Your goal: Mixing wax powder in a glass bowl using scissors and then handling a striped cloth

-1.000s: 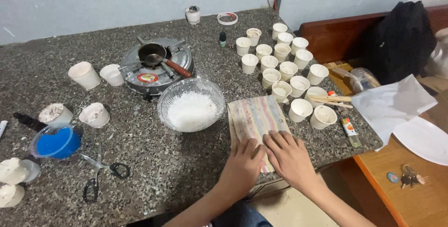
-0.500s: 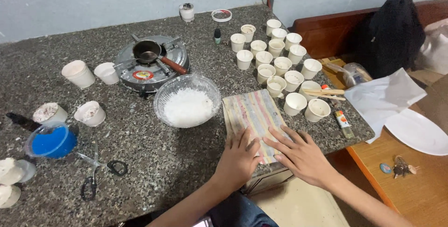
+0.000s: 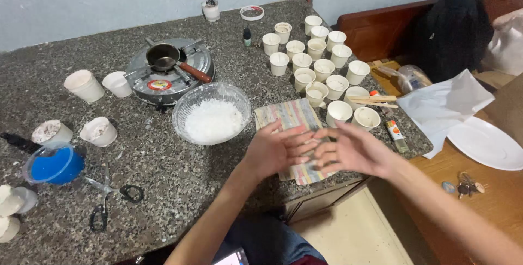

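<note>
My left hand (image 3: 279, 149) and my right hand (image 3: 351, 149) hover side by side above a striped cloth (image 3: 291, 119) that lies flat on the speckled stone counter (image 3: 180, 183). Both hands are lifted off the cloth, fingers spread and blurred, fingertips almost meeting, and neither holds anything. A clear glass bowl of white flakes (image 3: 212, 114) stands just left of the cloth. Several small white cups (image 3: 318, 63) crowd the counter behind and right of the cloth.
A small metal stove with a little wooden-handled pot (image 3: 169, 69) sits behind the bowl. Black scissors (image 3: 111, 202), a blue lid (image 3: 53, 164) and more cups (image 3: 84, 85) lie left. Wooden sticks (image 3: 373, 100), a white plate (image 3: 486, 144), keys (image 3: 467, 184) and a black bag (image 3: 449, 31) are right.
Both hands have lifted off the striped cloth, where they were pressed flat, and now hang in the air above its near end. The view has shifted slightly.
</note>
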